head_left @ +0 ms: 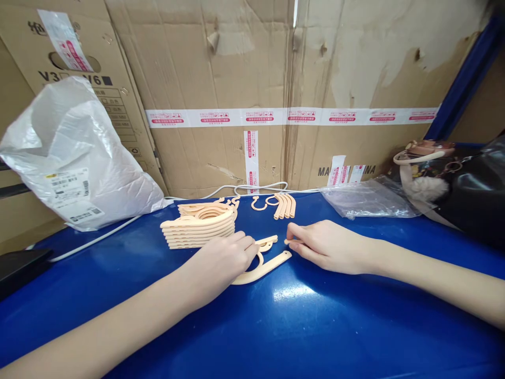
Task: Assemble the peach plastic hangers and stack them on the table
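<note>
My left hand (226,258) is closed with its fingertips on a cream plastic hanger part (268,267), a curved arm with a round opening and a small hole at its tip. A second narrow arm of the same colour (270,241) juts out from behind those fingers. To the right, my right hand (329,245) pinches a small cream piece (288,242), mostly hidden by the fingers and held just apart from the arm tips. Behind my left hand lies a neat stack of cream hanger parts (199,231). A loose hanger hook (258,204) and several short curved pieces (284,206) lie farther back.
A white plastic parcel bag (79,158) leans at the left, above a black object (23,271). A white cable (98,237) runs along the blue tabletop (244,337). Clear plastic bag (366,197) and dark bag (477,184) are at the right; cardboard (236,68) stands behind.
</note>
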Motion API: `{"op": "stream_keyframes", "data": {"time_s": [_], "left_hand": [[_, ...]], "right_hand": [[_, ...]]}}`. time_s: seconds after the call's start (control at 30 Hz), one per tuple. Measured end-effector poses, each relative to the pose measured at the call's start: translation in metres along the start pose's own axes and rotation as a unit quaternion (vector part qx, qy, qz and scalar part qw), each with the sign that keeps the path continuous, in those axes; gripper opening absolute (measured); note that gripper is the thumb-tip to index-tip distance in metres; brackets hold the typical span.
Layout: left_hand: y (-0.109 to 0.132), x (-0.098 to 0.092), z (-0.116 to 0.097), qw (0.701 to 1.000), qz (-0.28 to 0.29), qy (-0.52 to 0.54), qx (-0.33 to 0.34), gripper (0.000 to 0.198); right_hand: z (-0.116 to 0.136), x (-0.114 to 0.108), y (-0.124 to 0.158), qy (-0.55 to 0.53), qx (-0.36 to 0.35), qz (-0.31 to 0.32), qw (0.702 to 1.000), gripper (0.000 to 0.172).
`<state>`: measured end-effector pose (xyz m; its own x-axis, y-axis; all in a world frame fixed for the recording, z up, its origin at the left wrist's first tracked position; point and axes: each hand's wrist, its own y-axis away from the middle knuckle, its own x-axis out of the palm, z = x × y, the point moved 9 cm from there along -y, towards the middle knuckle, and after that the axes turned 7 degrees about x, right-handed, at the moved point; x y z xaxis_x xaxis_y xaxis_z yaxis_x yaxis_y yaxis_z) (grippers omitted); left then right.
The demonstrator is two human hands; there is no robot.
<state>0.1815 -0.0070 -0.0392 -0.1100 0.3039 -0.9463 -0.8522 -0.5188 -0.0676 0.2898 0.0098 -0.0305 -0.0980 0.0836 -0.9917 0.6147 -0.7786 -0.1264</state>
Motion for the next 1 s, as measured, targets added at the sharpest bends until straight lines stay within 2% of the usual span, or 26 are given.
{"op": "stream_keyframes", "data": {"time_s": [0.17,0.37,0.6,0.77,1.0], "left_hand": [[0.000,-0.004,0.003,0.998,-0.055,0.020,-0.001,0.019],[0.002,-0.002,0.009,0.997,-0.071,0.029,-0.019,0.023],[0.003,-0.006,0.011,0.991,-0.092,0.091,-0.027,0.026],[0.004,-0.010,0.008,0.991,-0.106,0.086,-0.008,0.028],[0.004,-0.015,0.011,0.986,-0.122,0.109,-0.026,0.029]], "right_hand": [[0.008,0.005,0.004,0.034,-0.026,0.005,0.999,0.034],[0.006,0.009,0.003,0.019,-0.021,0.004,1.000,0.027],[-0.004,0.008,-0.002,-0.016,0.009,-0.002,1.000,0.029],[-0.004,0.010,-0.003,-0.038,-0.005,0.001,0.999,0.030],[-0.004,0.010,-0.004,-0.074,-0.015,-0.016,0.997,0.030]]}}
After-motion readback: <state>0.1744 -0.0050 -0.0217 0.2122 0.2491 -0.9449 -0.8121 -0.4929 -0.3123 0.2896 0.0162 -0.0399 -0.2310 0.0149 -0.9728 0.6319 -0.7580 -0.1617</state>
